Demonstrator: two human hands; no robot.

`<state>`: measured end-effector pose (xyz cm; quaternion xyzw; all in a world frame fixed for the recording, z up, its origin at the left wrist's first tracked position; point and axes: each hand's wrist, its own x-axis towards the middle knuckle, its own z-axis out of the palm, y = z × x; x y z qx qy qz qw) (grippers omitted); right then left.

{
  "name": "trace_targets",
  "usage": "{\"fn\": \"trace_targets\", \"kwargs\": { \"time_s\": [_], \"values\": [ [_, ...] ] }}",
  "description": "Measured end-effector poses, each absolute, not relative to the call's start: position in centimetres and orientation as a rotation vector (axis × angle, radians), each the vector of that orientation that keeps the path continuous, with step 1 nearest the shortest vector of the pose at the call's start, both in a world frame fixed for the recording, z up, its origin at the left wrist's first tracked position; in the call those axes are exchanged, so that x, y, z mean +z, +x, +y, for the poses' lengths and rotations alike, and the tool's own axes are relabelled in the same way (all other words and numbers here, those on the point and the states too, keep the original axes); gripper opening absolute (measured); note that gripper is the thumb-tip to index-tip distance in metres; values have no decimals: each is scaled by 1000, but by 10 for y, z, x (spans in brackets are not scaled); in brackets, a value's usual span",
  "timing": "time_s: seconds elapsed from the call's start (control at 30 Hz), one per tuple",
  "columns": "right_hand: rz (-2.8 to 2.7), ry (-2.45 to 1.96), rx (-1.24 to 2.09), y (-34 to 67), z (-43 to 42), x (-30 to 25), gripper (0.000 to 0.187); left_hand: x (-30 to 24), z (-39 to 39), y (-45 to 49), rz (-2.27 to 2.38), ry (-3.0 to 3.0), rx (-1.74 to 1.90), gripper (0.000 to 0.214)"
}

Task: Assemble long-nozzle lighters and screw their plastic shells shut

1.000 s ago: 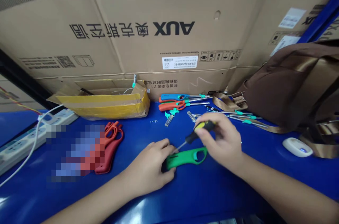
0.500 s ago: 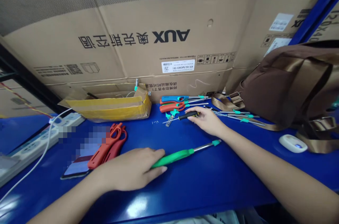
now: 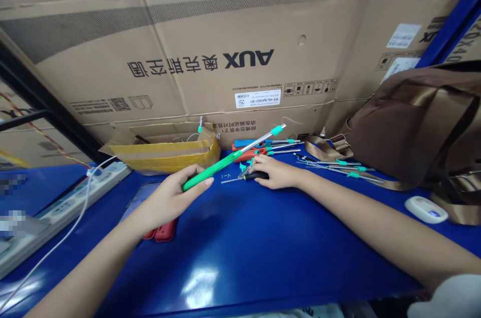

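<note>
My left hand (image 3: 184,190) is closed around the green handle of a long-nosed lighter (image 3: 210,172). Its metal barrel (image 3: 259,142) slants up to the right, ending in a teal tip. My right hand (image 3: 278,173) is curled over the black handle of a screwdriver (image 3: 257,176), whose thin shaft points left, low over the blue table. Just beyond its fingers lie small teal pieces (image 3: 243,166) and a clear part, partly covered. Behind them are a blue lighter (image 3: 240,144) and a red-orange lighter (image 3: 242,154), barrels to the right.
Red handle parts (image 3: 165,232) and a phone (image 3: 141,195) lie partly under my left forearm. A yellow-taped box (image 3: 161,157) stands behind. Metal rods with wires (image 3: 338,164), a brown bag (image 3: 406,127) and a white device (image 3: 426,209) are right; a power strip (image 3: 67,208) is left.
My left hand has lifted the green lighter up and away from the table, its barrel now tilted upward. My right hand has moved left with the screwdriver, which now lies flatter.
</note>
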<state>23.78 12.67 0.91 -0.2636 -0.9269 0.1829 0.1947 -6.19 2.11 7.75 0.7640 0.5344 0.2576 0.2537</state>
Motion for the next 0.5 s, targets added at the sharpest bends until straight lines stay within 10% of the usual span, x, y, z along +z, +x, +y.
{"fn": "trace_targets", "kwargs": {
  "time_s": [0.5],
  "values": [
    [-2780, -901, 332, 236, 97, 3, 70, 47, 83, -29, 1534, 2459, 484, 33]
  ]
}}
